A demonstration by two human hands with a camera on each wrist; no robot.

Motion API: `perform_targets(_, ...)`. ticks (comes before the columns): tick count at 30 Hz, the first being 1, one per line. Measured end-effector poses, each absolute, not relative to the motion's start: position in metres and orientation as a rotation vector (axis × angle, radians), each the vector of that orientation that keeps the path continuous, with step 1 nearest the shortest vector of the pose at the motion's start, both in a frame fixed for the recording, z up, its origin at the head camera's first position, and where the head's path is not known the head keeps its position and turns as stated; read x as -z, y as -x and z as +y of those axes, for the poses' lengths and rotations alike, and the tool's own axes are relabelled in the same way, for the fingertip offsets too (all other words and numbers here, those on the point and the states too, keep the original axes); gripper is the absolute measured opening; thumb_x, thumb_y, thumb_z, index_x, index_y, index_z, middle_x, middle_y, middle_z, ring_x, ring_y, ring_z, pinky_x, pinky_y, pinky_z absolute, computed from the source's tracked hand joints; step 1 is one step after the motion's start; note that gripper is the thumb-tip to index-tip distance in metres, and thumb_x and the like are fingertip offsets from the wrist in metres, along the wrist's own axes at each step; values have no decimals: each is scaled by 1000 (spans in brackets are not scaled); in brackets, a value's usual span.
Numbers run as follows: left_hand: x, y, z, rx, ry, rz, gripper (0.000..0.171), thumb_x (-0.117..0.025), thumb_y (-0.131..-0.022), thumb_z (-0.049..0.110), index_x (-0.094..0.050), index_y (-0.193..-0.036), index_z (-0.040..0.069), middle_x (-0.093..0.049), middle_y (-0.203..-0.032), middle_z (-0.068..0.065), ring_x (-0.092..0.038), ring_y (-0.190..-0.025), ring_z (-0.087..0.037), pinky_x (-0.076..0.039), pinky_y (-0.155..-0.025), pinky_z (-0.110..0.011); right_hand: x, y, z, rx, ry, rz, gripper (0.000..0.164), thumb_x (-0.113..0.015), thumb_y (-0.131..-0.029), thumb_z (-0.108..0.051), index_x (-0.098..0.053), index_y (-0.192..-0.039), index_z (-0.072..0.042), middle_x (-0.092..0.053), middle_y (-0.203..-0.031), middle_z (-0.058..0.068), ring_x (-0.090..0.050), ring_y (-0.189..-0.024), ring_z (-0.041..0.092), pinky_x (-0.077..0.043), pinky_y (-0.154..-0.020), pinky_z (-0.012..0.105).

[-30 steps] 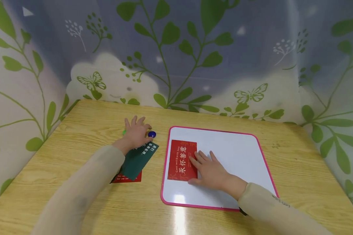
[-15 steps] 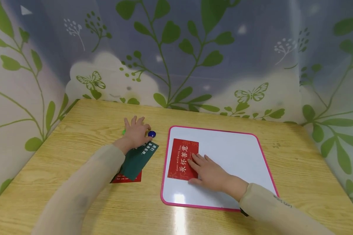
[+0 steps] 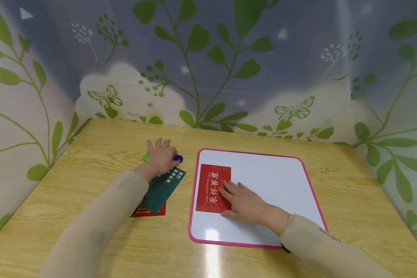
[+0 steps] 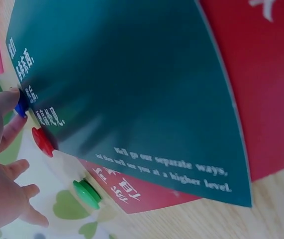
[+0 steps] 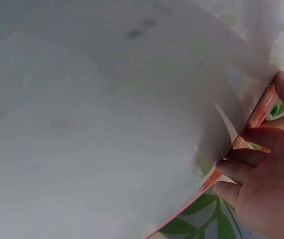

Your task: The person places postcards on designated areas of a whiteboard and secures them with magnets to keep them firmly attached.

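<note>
The red card (image 3: 208,189) with white lettering lies on the left part of a pink-edged whiteboard (image 3: 278,181). My right hand (image 3: 248,206) rests over its right side with extended fingers, as the head view shows. To the left, my left hand (image 3: 159,159) pinches a round blue magnet (image 4: 21,105) between thumb and index finger. Beside that hand are a red magnet (image 4: 43,142) and a green magnet (image 4: 87,194). A dark green card (image 3: 161,193) lies in front of this hand, partly over another red card (image 3: 156,211).
All of this is on a wooden table (image 3: 100,162). Behind it stands a leaf-patterned backdrop (image 3: 132,108), continuing along both sides. A bright light reflection crosses the whiteboard's front edge.
Under my right fingers the red card turned slightly, then shifted back left on the whiteboard. My right fingers drew closer together. The left hand stays at the blue magnet.
</note>
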State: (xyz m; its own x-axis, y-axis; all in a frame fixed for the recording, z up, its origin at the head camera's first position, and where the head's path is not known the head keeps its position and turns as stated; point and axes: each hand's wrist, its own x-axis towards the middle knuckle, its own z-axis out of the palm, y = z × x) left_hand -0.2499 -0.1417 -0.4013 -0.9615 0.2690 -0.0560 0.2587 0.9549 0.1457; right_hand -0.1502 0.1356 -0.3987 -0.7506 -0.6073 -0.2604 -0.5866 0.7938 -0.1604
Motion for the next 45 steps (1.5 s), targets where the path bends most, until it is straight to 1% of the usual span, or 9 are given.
perform_targets(8,399,249,-143,-238,-429,3042,33,-62,-89,33,-64,-111,8,-28,-149,-24,-18,-137,-49,-2,-106,-72,399,151,134,99,908,2690,72,-62,-86,-44,-38,-143,-7,-34,-150,14,-29,-140,29,-25,-114,47)
perform_targets(16,390,246,-138,-221,-483,3050,35,-61,-89,37,-65,-112,11,-27,-150,-23,-17,-138,-49,-2,-105,-72,400,150,135,95,913,2696,72,-63,-85,-44,-39,-142,-7,-35,-150,15,-31,-139,30,-26,-114,47)
perform_targets(25,378,236,-115,-175,-558,3050,37,-60,-89,40,-65,-114,13,-29,-150,-20,-19,-139,-46,-3,-106,-71,400,150,136,99,912,2700,72,-62,-86,-44,-38,-142,-7,-34,-150,14,-30,-140,29,-25,-114,47)
perform_targets(29,375,233,-107,-200,-588,3034,36,-60,-89,39,-65,-114,13,-28,-151,-20,-17,-140,-46,-2,-107,-71,400,151,136,98,913,2697,71,-61,-87,-44,-38,-143,-7,-33,-150,14,-30,-140,29,-24,-114,47)
perform_targets(37,371,229,-92,-197,-639,3029,33,-63,-88,36,-66,-112,14,-30,-150,-19,-18,-140,-45,-2,-107,-70,401,152,134,84,925,2696,70,-61,-87,-44,-38,-142,-7,-34,-150,14,-31,-140,29,-25,-114,48)
perform_targets(45,368,229,-76,-115,-668,3014,34,-60,-89,39,-65,-114,17,-28,-151,-17,-18,-140,-43,-4,-109,-68,402,152,133,63,927,2695,71,-60,-87,-46,-38,-143,-8,-34,-150,14,-31,-140,29,-25,-114,48)
